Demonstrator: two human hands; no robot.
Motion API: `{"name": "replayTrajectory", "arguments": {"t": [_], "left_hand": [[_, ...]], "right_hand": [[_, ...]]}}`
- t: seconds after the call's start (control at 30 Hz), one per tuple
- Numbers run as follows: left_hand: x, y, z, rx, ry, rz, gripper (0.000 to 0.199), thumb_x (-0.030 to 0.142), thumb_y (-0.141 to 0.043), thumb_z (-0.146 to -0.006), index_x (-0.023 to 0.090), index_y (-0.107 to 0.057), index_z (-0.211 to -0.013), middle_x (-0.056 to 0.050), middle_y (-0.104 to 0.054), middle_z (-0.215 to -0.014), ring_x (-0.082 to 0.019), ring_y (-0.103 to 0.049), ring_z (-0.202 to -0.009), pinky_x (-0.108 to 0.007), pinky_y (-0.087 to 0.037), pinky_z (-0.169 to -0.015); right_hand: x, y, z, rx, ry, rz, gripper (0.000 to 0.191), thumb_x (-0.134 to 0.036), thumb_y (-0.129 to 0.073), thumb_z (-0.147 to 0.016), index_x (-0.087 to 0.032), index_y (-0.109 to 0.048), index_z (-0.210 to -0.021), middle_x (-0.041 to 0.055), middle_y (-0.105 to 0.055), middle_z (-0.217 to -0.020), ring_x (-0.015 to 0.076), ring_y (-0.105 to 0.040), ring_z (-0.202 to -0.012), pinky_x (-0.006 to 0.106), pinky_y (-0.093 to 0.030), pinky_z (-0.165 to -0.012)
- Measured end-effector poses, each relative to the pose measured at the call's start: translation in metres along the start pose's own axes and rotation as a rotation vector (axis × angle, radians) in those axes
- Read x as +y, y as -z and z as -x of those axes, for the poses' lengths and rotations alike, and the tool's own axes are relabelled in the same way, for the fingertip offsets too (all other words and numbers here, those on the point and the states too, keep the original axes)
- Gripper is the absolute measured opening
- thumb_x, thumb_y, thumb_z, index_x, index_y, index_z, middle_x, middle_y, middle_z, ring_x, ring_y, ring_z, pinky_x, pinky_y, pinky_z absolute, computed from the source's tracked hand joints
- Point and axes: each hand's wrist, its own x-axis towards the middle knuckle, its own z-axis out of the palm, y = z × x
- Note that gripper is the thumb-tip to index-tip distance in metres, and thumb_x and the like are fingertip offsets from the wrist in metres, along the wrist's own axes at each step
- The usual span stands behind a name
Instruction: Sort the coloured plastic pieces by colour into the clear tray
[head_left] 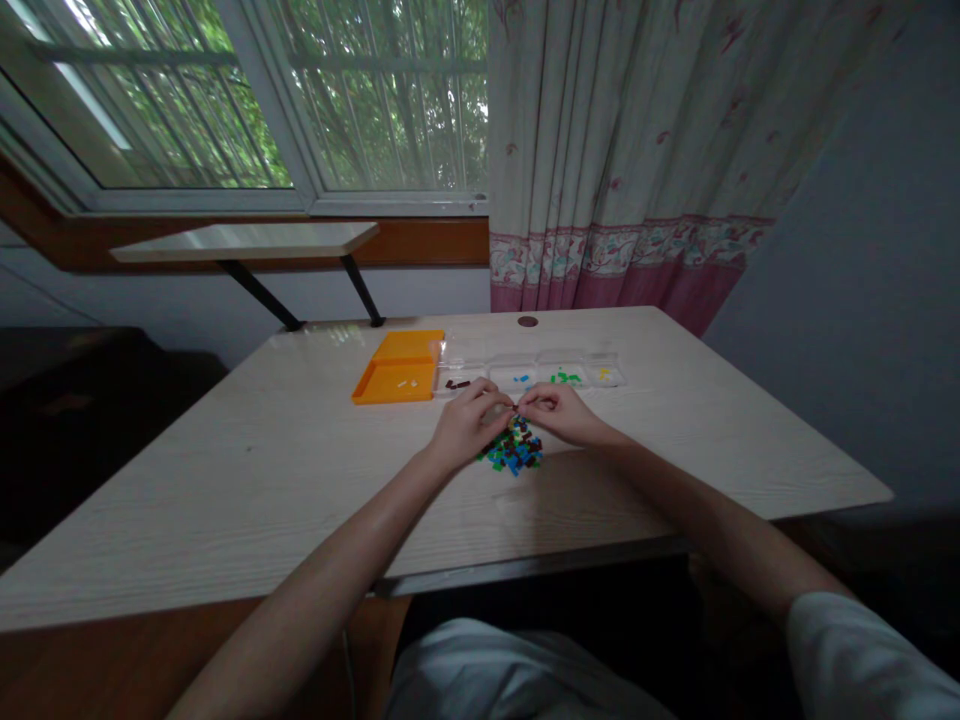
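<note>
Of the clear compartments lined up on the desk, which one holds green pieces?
The clear compartment second from the right, between those with blue pieces and yellow pieces. It alone in that row shows green pieces.

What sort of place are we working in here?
Most likely a room in a home: a pale wood-look desk, a window with greenery beyond its bars, and a patterned curtain beside it.

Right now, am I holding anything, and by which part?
Seemingly a dark brown piece, at the fingertips of your left hand and right hand; gripped part indistinct.
</note>
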Motion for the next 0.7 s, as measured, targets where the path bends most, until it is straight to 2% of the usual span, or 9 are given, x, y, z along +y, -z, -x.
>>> {"name": "replayTrajectory", "arguments": {"t": [0.1,0.2,0.27,0.37,0.5,0.7], "left_hand": [[0.001,0.001,0.000,0.046,0.011,0.025,0.012,0.026,-0.057,-0.080,0.019,-0.063,-0.087,-0.002,-0.052,-0.084,-0.010,-0.048,-0.068,-0.021,-0.041,-0.059],[0.002,0.004,-0.002,0.148,0.029,0.071,0.011,0.026,-0.059,-0.079,0.019,-0.063,-0.087,-0.001,-0.051,-0.081,-0.007,-0.044,-0.060,-0.020,-0.038,-0.053],[0.003,0.006,-0.003,0.214,0.033,0.094,0.011,0.026,-0.061,-0.078,0.019,-0.064,-0.085,0.000,-0.050,-0.080,-0.006,-0.041,-0.055,-0.019,-0.035,-0.049],[0.004,0.008,-0.004,0.269,0.026,0.108,0.011,0.026,-0.063,-0.077,0.018,-0.064,-0.084,0.000,-0.049,-0.079,-0.005,-0.040,-0.055,-0.018,-0.034,-0.046],[0.004,0.009,-0.005,0.296,0.025,0.126,0.012,0.027,-0.064,-0.076,0.018,-0.064,-0.084,0.000,-0.049,-0.079,-0.005,-0.039,-0.054,-0.018,-0.034,-0.046],[0.003,0.008,-0.005,0.303,0.022,0.151,0.012,0.026,-0.064,-0.075,0.019,-0.065,-0.085,0.000,-0.049,-0.078,-0.004,-0.039,-0.053,-0.018,-0.034,-0.046]], "right_hand": [[-0.001,0.003,0.000,0.018,0.034,0.073,0.023,-0.033,-0.057,-0.076,-0.012,-0.066,-0.077,0.0008,-0.056,-0.064,0.0071,-0.040,-0.051,0.019,-0.030,-0.048],[-0.002,0.013,0.000,0.029,0.133,0.297,0.018,-0.028,-0.055,-0.078,-0.014,-0.066,-0.078,0.0017,-0.058,-0.067,0.0090,-0.046,-0.058,0.020,-0.034,-0.054],[-0.001,0.020,0.000,-0.006,0.188,0.457,0.016,-0.024,-0.054,-0.079,-0.015,-0.067,-0.078,0.0026,-0.060,-0.070,0.0108,-0.050,-0.064,0.021,-0.036,-0.060],[0.003,0.028,0.001,-0.089,0.192,0.599,0.015,-0.023,-0.053,-0.080,-0.016,-0.066,-0.080,0.0032,-0.061,-0.072,0.0124,-0.053,-0.067,0.022,-0.037,-0.063],[0.009,0.028,0.001,-0.176,0.188,0.652,0.014,-0.023,-0.054,-0.079,-0.017,-0.066,-0.082,0.0030,-0.063,-0.074,0.0130,-0.055,-0.069,0.022,-0.038,-0.065],[0.009,0.026,0.001,-0.218,0.171,0.675,0.016,-0.024,-0.054,-0.080,-0.017,-0.067,-0.085,0.0036,-0.065,-0.078,0.0138,-0.056,-0.073,0.023,-0.038,-0.066]]}}
